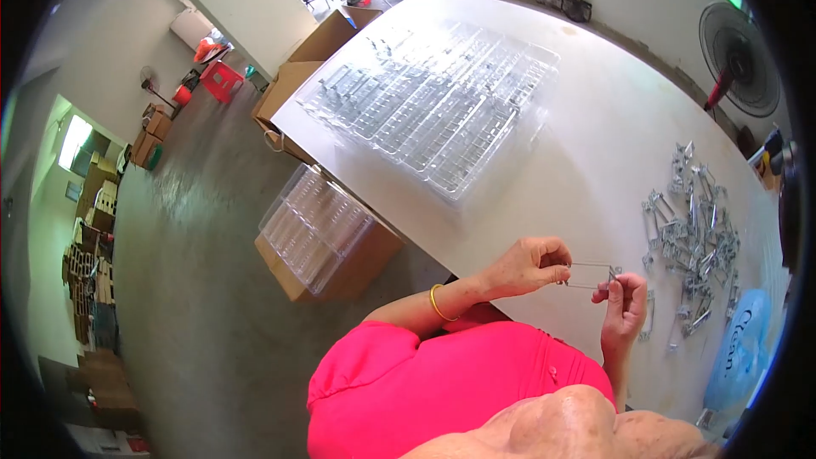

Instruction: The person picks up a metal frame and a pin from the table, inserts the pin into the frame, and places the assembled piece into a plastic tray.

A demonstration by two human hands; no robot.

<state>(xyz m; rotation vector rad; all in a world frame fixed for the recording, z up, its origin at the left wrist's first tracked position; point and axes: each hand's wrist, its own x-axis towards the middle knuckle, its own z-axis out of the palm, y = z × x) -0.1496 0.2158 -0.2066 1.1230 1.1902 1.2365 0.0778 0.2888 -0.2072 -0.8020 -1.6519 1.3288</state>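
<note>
Between my two hands is a small metal bracket with two thin parallel rods. My left hand, below a yellow bangle, pinches its left end. The fingers of my right hand close on its right end. Just right of my right hand, a pile of similar metal brackets lies loose on the white table. Farther off, a clear plastic tray with rows of narrow compartments sits on the tabletop, and metal pieces show in part of it.
Beside the table's left edge, clear trays rest on a cardboard box. Another open carton stands behind them. A blue plastic pack lies at the right, and a black fan stands beyond the table.
</note>
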